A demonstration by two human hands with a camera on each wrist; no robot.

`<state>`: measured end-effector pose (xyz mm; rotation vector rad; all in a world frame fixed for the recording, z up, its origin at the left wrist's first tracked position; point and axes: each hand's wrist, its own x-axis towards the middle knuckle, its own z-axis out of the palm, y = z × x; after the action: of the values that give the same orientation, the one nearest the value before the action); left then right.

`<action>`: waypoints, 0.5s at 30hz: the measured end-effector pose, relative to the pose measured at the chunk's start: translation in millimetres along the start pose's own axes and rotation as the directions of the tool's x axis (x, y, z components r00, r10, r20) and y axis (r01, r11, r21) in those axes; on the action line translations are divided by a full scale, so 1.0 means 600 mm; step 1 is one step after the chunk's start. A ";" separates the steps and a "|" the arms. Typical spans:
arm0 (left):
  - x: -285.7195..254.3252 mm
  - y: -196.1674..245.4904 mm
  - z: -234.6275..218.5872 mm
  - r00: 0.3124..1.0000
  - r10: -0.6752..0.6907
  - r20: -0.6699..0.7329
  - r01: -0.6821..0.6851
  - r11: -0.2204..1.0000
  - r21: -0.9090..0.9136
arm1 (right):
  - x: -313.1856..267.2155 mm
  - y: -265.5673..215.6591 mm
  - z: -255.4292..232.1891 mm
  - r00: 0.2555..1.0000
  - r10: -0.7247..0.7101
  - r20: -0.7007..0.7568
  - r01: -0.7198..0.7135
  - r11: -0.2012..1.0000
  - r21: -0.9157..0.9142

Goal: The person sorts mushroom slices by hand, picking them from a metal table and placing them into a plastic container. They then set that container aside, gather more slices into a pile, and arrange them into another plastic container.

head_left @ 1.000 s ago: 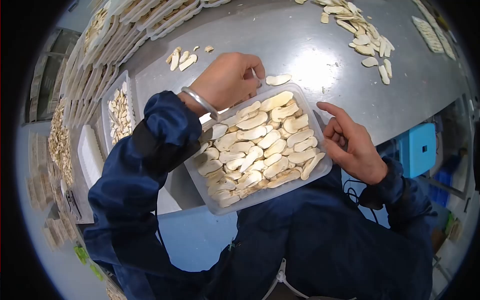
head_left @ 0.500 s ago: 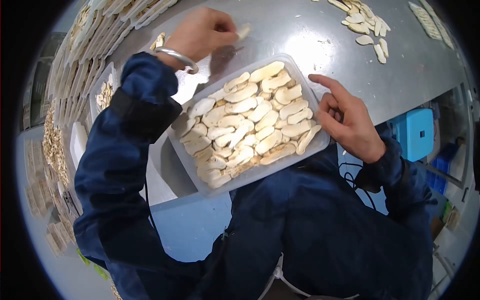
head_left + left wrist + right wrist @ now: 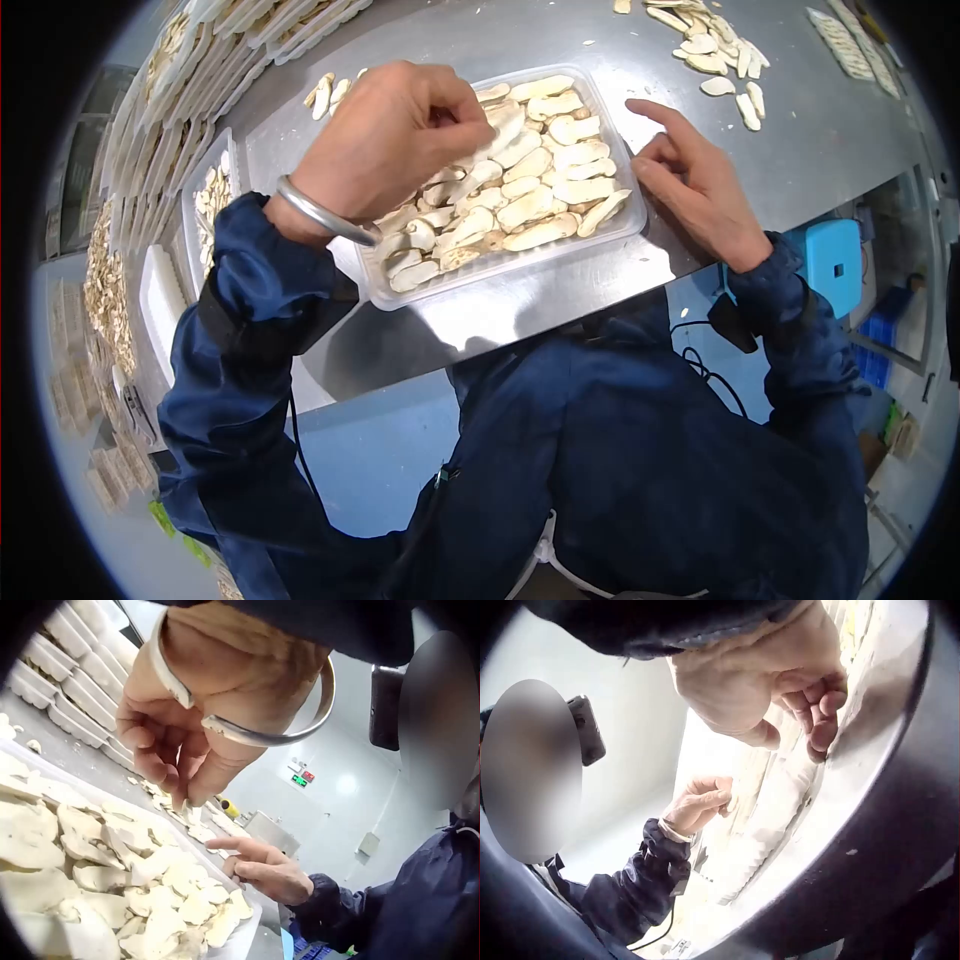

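Note:
A clear plastic tray (image 3: 520,262) filled with overlapping pale mushroom slices (image 3: 527,207) lies on the steel table. My left hand (image 3: 385,135), with a metal bangle at the wrist, hovers over the tray's back left part, pinching a pale slice (image 3: 506,127) between thumb and fingers. The left wrist view shows this hand (image 3: 206,712) above the tray's slices (image 3: 161,885). Beside the tray's right rim is my right hand (image 3: 700,185), holding nothing, index finger extended and the others loosely bent. The right wrist view shows that hand (image 3: 765,686) close up.
Stacked white trays (image 3: 165,150) stand at the left, near a tray of small pieces (image 3: 213,200). A few slices (image 3: 322,95) lie behind my left hand. A loose pile of slices (image 3: 710,45) is at the back right. The table's front edge runs below the tray.
My left hand picked up a slice from behind the tray and came back over it. The tray has moved farther onto the table, with bare steel now showing in front. My right hand stays beside it.

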<state>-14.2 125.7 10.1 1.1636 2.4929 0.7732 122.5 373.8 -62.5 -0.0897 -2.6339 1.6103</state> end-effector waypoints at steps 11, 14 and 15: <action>-0.043 -0.005 -0.002 0.999 0.003 -0.048 -0.005 0.999 -0.045 | -0.045 -0.006 -0.007 0.804 -0.578 0.141 0.554 0.642 -0.530; -0.047 -0.012 -0.005 0.998 -0.030 -0.051 0.028 0.999 -0.046 | -0.046 -0.005 -0.004 0.808 -0.571 0.145 0.552 0.648 -0.525; -0.048 -0.013 -0.004 0.998 -0.040 -0.054 0.037 0.998 -0.056 | -0.047 -0.005 -0.003 0.807 -0.570 0.153 0.556 0.648 -0.520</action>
<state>-1.8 98.4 8.4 1.0864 2.5134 0.8689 150.9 371.9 -59.1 0.6307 -2.6154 0.6302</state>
